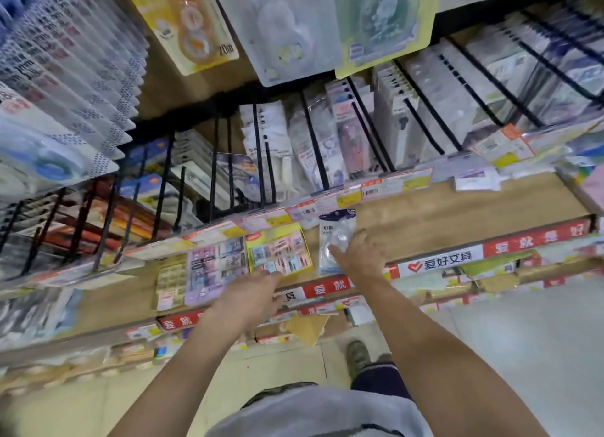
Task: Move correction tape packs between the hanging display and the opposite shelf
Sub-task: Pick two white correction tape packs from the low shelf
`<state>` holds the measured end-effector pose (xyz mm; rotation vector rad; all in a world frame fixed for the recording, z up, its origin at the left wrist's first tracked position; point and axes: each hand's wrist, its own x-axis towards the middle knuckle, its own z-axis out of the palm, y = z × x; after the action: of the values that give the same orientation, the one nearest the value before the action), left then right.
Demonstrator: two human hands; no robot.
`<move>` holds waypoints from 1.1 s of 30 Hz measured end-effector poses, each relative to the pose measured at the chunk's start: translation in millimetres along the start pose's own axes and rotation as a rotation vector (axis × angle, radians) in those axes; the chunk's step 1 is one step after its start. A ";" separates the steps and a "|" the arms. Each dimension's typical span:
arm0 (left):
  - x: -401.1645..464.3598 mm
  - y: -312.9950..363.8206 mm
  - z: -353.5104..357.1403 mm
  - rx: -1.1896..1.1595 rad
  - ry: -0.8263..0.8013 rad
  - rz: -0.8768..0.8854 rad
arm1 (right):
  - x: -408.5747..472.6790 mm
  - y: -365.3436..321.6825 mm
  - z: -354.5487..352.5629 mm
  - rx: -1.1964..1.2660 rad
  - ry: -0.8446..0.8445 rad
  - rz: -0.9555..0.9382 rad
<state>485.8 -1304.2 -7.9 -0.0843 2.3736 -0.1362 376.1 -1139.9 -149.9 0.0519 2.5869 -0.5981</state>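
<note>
A clear correction tape pack (333, 237) with a dark blue header lies flat on the wooden shelf (457, 214). My right hand (359, 255) rests on its lower right part, fingers spread over it. My left hand (251, 292) reaches to the shelf's front edge, its fingertips touching the lower edge of a yellow-framed pack (277, 248); it holds nothing. More correction tape packs hang overhead: a yellow one (186, 21), a pale blue one (287, 31) and a green one (382, 18).
Black wire dividers (313, 148) hold rows of upright stationery packs behind the flat shelf area. A purple sticker pack (215, 266) and a small yellow-white pack (170, 281) lie left of the yellow one. Red label strips (536, 238) line the shelf front. My foot (358, 355) stands on the tiled floor.
</note>
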 end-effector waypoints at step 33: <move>160.7 108.6 24.4 -0.236 0.218 -0.089 | -115.1 204.9 -153.9 1.308 0.315 0.110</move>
<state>384.5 -1214.4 -148.9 -0.3011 2.5953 0.0983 437.9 -881.7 -58.0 0.7321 1.9499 -2.2176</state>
